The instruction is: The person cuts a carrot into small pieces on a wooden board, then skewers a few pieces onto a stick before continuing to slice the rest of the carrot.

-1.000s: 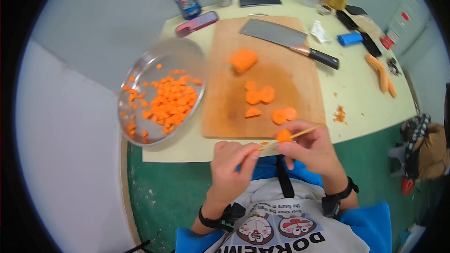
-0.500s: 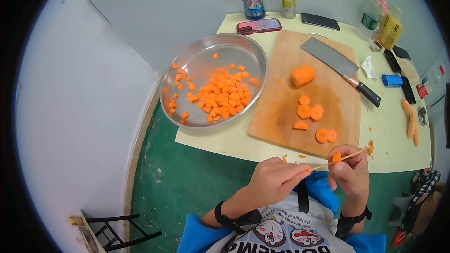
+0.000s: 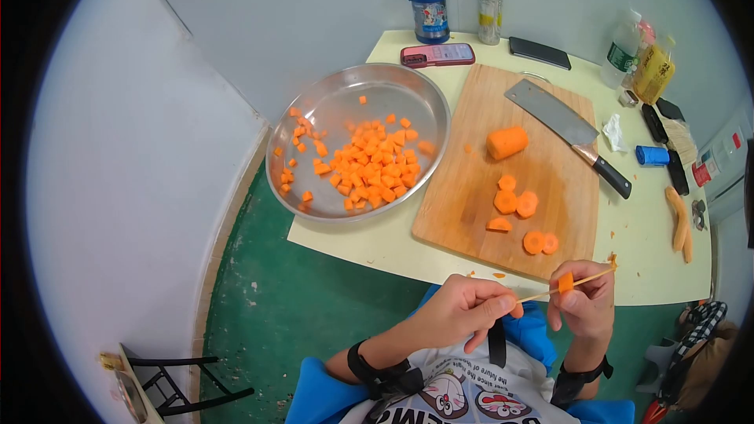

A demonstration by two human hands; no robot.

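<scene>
A thin wooden skewer (image 3: 538,296) runs between my two hands, below the front edge of the cutting board (image 3: 440,212). My left hand (image 3: 471,310) pinches its left end. The fingers of my right hand (image 3: 583,298) hold a carrot piece (image 3: 565,282) that sits on the skewer. Orange scraps show at the skewer's right tip. On the board are a thick carrot chunk (image 3: 507,143), several carrot slices (image 3: 527,203) and a cleaver (image 3: 552,112) with a black handle. Diced carrot (image 3: 373,161) fills part of a round metal tray (image 3: 314,94) to the left.
Along the back stand a blue flask (image 3: 429,12) and a can (image 3: 490,17), with two phones (image 3: 437,55) lying near them. Bottles (image 3: 620,51), a blue roll (image 3: 653,155) and carrot-coloured peeled lengths (image 3: 678,224) are at the right. A black-legged stool (image 3: 181,385) stands lower left.
The view has shifted slightly. My left hand's lower fingers have spread a little while it keeps the skewer's end. The carrot piece remains in my right hand's fingers.
</scene>
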